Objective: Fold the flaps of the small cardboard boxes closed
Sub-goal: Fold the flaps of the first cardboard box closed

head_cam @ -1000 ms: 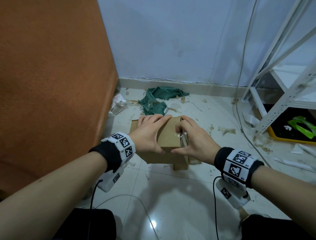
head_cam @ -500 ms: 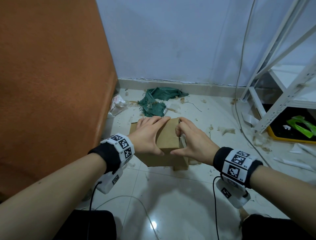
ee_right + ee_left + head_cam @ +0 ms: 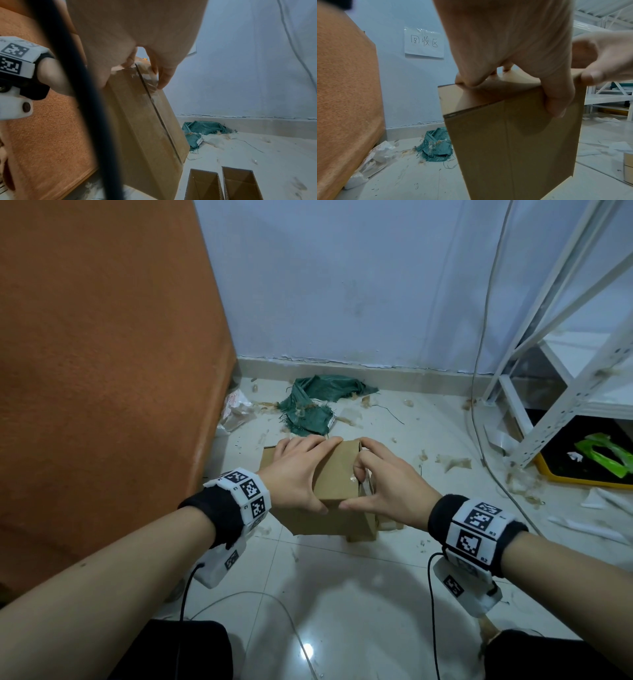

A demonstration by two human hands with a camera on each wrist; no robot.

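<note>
A small brown cardboard box (image 3: 337,474) is held between both hands above the tiled floor. My left hand (image 3: 298,470) lies across its top, and the thumb (image 3: 556,97) hooks down over the near face of the box (image 3: 513,142). My right hand (image 3: 387,484) is curled at the box's right end, fingertips pushed in at the flap edge and thumb on the near corner. The right wrist view shows that end of the box (image 3: 149,128), with a dark seam (image 3: 157,115) between two flaps. Two open small boxes (image 3: 202,186) stand on the floor below.
A tall orange board (image 3: 102,371) leans close on the left. A green sack (image 3: 315,405) and scraps lie by the back wall. At the right are a white metal rack (image 3: 565,371), a hanging cable (image 3: 479,371) and a yellow-rimmed tray (image 3: 589,474). A paper sign (image 3: 423,43) is on the wall.
Both hands keep their hold on the box, which has barely shifted. The right fingers have curled a little further in at the flap edge.
</note>
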